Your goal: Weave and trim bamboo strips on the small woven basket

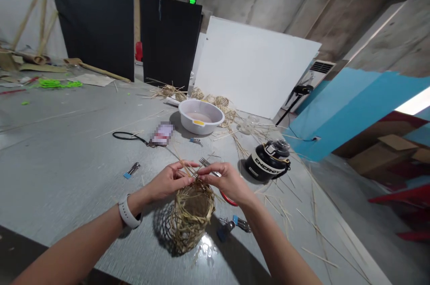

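A small open-weave basket of pale straw strips point(191, 215) stands upright on the grey table point(67, 150) in front of me. My left hand point(169, 179), with a white watch on its wrist, pinches loose strips at the basket's rim. My right hand point(225, 179) meets it from the other side, fingers closed on strips at the same rim. Both hands touch the basket's top edge.
A white basin point(200, 116) sits further back, with woven straw balls point(221, 102) behind it. A black jug point(268, 161) stands to the right. Metal clips point(231, 226) lie by the basket, another clip point(131, 170) to the left. Loose straw strips point(312, 226) litter the right side. Black and white boards lean at the back.
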Motion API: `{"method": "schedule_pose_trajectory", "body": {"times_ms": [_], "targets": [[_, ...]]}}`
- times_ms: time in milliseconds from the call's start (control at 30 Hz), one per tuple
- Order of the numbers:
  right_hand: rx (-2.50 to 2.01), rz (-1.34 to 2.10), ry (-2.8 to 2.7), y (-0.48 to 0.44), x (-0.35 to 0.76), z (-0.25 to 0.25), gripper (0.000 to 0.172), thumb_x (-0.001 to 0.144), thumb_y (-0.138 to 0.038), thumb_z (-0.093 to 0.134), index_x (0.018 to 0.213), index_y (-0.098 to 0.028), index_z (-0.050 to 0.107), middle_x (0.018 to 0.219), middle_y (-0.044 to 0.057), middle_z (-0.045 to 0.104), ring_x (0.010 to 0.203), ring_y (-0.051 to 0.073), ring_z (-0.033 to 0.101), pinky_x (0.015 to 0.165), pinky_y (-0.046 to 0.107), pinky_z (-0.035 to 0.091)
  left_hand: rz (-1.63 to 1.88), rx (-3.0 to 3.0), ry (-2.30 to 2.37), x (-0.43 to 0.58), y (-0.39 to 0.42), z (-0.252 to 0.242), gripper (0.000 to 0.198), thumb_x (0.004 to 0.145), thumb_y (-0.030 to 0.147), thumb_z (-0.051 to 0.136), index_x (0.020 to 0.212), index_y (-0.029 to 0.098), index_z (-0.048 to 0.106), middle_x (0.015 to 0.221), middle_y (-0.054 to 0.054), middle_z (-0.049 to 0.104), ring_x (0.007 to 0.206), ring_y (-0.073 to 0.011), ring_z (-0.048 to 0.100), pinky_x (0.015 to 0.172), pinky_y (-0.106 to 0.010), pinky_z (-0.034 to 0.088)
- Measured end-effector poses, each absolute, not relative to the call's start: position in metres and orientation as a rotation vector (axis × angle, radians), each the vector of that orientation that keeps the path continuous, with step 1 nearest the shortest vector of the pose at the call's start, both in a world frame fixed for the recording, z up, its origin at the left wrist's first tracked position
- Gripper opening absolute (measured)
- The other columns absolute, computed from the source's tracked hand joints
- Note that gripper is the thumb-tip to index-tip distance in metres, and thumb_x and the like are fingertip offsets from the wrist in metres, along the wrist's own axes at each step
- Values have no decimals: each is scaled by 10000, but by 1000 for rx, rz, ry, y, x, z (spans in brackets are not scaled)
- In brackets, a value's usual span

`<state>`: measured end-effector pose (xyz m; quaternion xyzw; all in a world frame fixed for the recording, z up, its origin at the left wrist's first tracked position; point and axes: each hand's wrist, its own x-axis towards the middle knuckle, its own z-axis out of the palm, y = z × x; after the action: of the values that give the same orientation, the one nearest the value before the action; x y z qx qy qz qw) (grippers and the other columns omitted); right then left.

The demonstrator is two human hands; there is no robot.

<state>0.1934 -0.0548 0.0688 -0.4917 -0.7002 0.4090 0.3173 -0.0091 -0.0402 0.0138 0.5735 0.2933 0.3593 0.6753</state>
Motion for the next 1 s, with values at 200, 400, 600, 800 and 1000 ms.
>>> {"method": "schedule_pose_trajectory", "body": {"times_ms": [200,400,600,800,1000], "targets": [[-1312,1163,-1814,-54,193,58,128,720,-233,686,781,-172,781,738,11,726,702,146,624,707,286,471,835,1197,657,-5,-40,7,450,714,458,805,940,176,537,661,24,658,590,-115,594,583,-229,392],[-1257,1346,-1544,-56,192,45,195,683,-278,712,828,-156,755,752,8,723,683,132,617,705,285,471,828,1150,650,-5,-39,6,489,693,485,816,929,156,542,739,-21,706,666,-138,661,665,-258,470],[-1289,1227,-1704,-58,195,49,168,703,-240,668,806,-169,781,742,12,711,701,147,608,713,292,466,790,1198,673,-5,-40,4,555,739,463,781,1154,147,594,858,-59,744,756,-169,684,708,-276,495],[-1281,1199,-1762,-60,195,52,121,731,-236,677,818,-175,737,772,12,704,738,160,620,729,297,463,839,1337,754,-4,-37,2,328,738,426,763,843,115,747,817,-76,748,733,-168,652,717,-280,489],[-1152,1264,-1401,-59,195,50,270,700,-368,771,851,-200,622,842,20,705,818,170,647,782,307,480,939,1455,857,-12,-38,18,252,750,382,747,779,134,783,795,-89,765,733,-183,660,686,-278,494]]}}
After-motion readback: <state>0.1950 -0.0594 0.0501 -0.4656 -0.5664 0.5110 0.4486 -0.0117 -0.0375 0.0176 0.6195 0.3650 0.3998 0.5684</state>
